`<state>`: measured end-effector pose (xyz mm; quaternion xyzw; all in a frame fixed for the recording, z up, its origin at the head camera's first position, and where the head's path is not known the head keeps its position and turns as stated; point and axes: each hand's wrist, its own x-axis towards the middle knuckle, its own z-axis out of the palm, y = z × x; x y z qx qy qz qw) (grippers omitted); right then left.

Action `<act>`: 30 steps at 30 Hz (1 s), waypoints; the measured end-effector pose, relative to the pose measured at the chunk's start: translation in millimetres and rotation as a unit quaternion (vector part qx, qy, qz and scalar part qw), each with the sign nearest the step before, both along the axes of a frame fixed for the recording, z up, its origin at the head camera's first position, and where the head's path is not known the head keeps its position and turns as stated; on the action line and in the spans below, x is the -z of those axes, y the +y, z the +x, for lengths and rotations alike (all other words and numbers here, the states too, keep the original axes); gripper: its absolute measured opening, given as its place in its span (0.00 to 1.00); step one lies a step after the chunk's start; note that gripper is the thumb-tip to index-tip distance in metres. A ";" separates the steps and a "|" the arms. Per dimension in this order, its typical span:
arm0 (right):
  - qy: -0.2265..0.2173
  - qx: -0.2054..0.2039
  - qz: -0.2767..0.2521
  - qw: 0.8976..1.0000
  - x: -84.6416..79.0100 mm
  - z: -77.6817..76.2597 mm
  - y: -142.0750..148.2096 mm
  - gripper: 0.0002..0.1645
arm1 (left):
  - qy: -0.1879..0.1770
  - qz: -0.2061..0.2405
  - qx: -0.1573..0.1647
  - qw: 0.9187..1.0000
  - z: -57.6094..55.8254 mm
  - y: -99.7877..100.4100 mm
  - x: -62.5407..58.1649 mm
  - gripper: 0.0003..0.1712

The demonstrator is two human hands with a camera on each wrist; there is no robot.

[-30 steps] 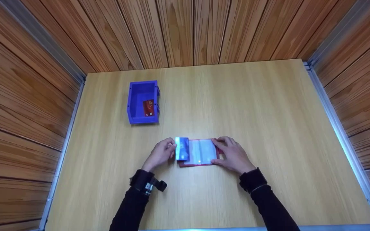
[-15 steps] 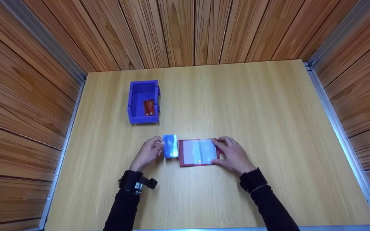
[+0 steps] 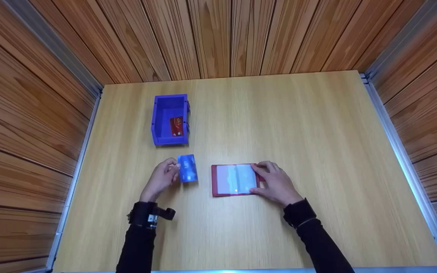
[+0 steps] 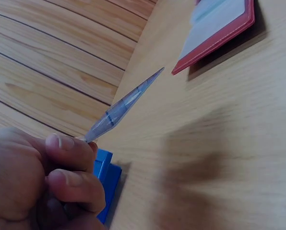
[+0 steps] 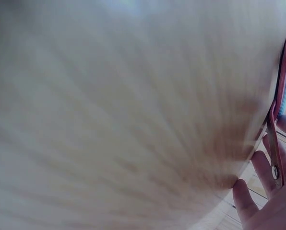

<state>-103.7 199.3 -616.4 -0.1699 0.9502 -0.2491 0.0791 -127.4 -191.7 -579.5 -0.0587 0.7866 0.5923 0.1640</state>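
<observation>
My left hand (image 3: 159, 179) pinches a blue card (image 3: 188, 169) by its left edge. In the left wrist view the card (image 4: 115, 114) shows nearly edge-on, held above the table. To its right a red card holder (image 3: 214, 181) lies open, its clear sleeves (image 3: 227, 180) spread. My right hand (image 3: 277, 184) holds the holder at its right side, with thumb and forefinger on the sleeves. The right wrist view shows the holder's strap (image 5: 273, 148), with a metal snap, among that hand's fingers.
A blue bin (image 3: 161, 132) stands at the back left, beyond the left hand, with a red card (image 3: 176, 126) inside. Wooden panel walls (image 3: 211, 38) enclose the tabletop (image 3: 298, 125) at the back and sides.
My left hand has drawn the blue card leftward off the card holder, then a little farther back toward the bin. My right hand stays on the holder.
</observation>
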 end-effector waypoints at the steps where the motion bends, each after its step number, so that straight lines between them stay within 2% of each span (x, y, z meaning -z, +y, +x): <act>1: 0.000 0.001 0.000 1.000 -0.3 0.2 0.2 0.53 | 0.001 0.000 -0.002 1.000 -0.3 -1.7 -0.2 0.07; 10: -0.004 0.003 0.006 1.000 0.6 0.3 0.5 0.53 | 0.013 0.007 -0.031 0.999 -3.1 -14.1 -6.1 0.07; 16: -0.012 0.008 0.008 1.000 0.6 0.2 1.1 0.54 | 0.040 0.006 -0.051 0.998 -8.1 -20.1 -9.2 0.08; 25: 0.003 0.002 0.004 1.000 1.9 1.2 1.1 0.53 | 0.062 -0.002 -0.106 0.992 -22.7 -21.0 -8.8 0.07; 30: 0.005 0.001 0.004 1.000 2.4 0.7 0.3 0.52 | 0.071 -0.005 -0.123 0.990 -34.6 -20.7 -12.1 0.08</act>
